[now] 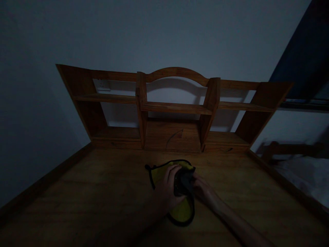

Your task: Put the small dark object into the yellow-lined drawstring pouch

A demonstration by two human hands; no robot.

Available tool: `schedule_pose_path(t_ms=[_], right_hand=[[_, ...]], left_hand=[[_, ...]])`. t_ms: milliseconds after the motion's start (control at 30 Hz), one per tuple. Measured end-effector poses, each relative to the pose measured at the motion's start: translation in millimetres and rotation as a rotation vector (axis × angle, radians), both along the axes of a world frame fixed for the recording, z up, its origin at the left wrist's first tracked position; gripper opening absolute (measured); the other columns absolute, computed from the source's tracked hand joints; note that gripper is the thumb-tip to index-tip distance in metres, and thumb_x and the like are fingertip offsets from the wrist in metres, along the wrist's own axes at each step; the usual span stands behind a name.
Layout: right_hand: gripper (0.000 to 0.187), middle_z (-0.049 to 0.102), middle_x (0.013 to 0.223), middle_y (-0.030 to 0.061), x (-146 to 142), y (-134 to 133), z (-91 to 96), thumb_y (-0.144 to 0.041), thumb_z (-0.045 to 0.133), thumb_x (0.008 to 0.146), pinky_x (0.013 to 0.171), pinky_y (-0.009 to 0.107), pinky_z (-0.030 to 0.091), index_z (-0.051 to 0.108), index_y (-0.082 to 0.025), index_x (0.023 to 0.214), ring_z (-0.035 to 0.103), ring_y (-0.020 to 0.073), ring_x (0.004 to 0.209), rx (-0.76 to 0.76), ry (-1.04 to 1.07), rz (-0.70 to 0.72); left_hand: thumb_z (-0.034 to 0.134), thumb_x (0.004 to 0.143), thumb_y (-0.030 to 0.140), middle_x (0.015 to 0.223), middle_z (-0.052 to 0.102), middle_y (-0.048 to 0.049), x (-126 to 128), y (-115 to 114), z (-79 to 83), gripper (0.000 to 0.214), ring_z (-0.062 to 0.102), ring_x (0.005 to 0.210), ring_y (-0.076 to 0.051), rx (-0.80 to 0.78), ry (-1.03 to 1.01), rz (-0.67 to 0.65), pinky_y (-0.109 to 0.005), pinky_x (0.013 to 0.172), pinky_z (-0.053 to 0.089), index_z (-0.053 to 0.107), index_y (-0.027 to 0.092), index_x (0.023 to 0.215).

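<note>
In the dim head view, a yellow-green piece with black edging [182, 213] lies on the wooden desktop, looking like cloth. A dark knob or cord end sticks out at its far left corner. My left hand [167, 188] curls around a black object with small shiny dots [178, 183], above the yellow-green piece; its kind is too dark to make out. My right hand [203, 188] has its fingers closed at the right side, on a dark grey, cloth-like piece [189, 180] against the black object. Its fingertips are partly hidden.
A wooden desk hutch [177, 109] with shelves and small drawers spans the back of the desktop [110, 192]. A wall socket [103, 85] shows through its upper left opening. Beyond the desk's right edge are white bedding [305, 175] and a dark window [305, 61].
</note>
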State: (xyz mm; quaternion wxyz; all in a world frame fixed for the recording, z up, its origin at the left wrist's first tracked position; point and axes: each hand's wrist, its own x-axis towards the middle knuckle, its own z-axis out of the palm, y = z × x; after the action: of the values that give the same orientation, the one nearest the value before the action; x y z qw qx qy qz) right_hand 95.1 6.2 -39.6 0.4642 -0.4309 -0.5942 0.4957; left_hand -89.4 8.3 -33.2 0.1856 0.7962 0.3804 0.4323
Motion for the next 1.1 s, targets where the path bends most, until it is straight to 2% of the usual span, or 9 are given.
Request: schedule_pose_path(t_ms=[100,233,333,467,667,900,1100], right_hand=[[0.025,0.065,0.087,0.0017,0,-1,3.9,-0.019,0.045,0.075,0.074,0.027,0.047,0.064,-0.020,0.092,0.058,0.0201,0.085,-0.019,0.009,0.020],[0.026,0.066,0.095,0.0036,-2,-7,11.7,-0.025,0.048,0.085,0.082,0.031,0.046,0.063,-0.019,0.104,0.059,0.0223,0.092,0.111,-0.153,0.000],[0.025,0.067,0.089,0.0043,-2,-10,11.7,-0.027,0.046,0.089,0.074,0.030,0.047,0.063,-0.017,0.105,0.061,0.0207,0.081,0.206,-0.298,-0.025],[0.021,0.066,0.079,0.0038,-4,-10,11.2,-0.024,0.046,0.090,0.065,0.028,0.047,0.064,-0.016,0.097,0.062,0.0198,0.071,0.234,-0.387,-0.077],[0.014,0.069,0.082,0.0021,-6,-7,19.0,-0.025,0.061,0.081,0.066,0.027,0.048,0.065,-0.017,0.092,0.063,0.0202,0.076,0.115,-0.159,-0.137],[0.027,0.065,0.065,-0.0013,-2,6,7.7,-0.040,0.074,0.072,0.051,0.021,0.042,0.067,-0.015,0.082,0.057,0.0113,0.055,-0.161,0.190,-0.126],[0.031,0.071,0.093,0.0052,-5,0,16.9,-0.040,0.072,0.075,0.071,0.026,0.050,0.069,-0.019,0.099,0.065,0.0168,0.081,-0.245,0.355,0.036]], left_hand=[[0.071,0.062,0.015,0.133,0.042,-0.0123,0,0,0.8,0.079,0.044,0.123,-0.030,0.011,-0.011,-0.011,-0.050,0.101,0.043,0.036,0.022,0.133],[0.071,0.062,0.013,0.132,0.043,-0.0121,-1,0,-0.2,0.080,0.044,0.124,-0.030,0.045,-0.007,-0.029,-0.051,0.101,0.042,0.036,0.022,0.133],[0.069,0.061,0.011,0.132,0.043,-0.0114,0,0,-2.0,0.080,0.044,0.123,-0.029,0.032,0.018,-0.033,-0.050,0.101,0.043,0.036,0.022,0.133],[0.069,0.060,0.010,0.133,0.042,-0.0100,0,0,-3.9,0.082,0.045,0.123,-0.029,0.019,0.061,-0.046,-0.049,0.102,0.044,0.035,0.024,0.134],[0.069,0.064,0.012,0.133,0.042,-0.0105,-1,-4,0.0,0.077,0.045,0.123,-0.029,0.002,0.035,-0.067,-0.050,0.102,0.043,0.036,0.024,0.133],[0.076,0.063,0.021,0.132,0.042,-0.0121,-1,-1,3.0,0.081,0.043,0.124,-0.029,0.024,-0.056,-0.008,-0.049,0.103,0.041,0.034,0.022,0.133],[0.074,0.064,0.020,0.132,0.041,-0.0130,-2,0,3.8,0.080,0.042,0.125,-0.028,0.085,-0.111,0.009,-0.047,0.104,0.040,0.033,0.019,0.132]])
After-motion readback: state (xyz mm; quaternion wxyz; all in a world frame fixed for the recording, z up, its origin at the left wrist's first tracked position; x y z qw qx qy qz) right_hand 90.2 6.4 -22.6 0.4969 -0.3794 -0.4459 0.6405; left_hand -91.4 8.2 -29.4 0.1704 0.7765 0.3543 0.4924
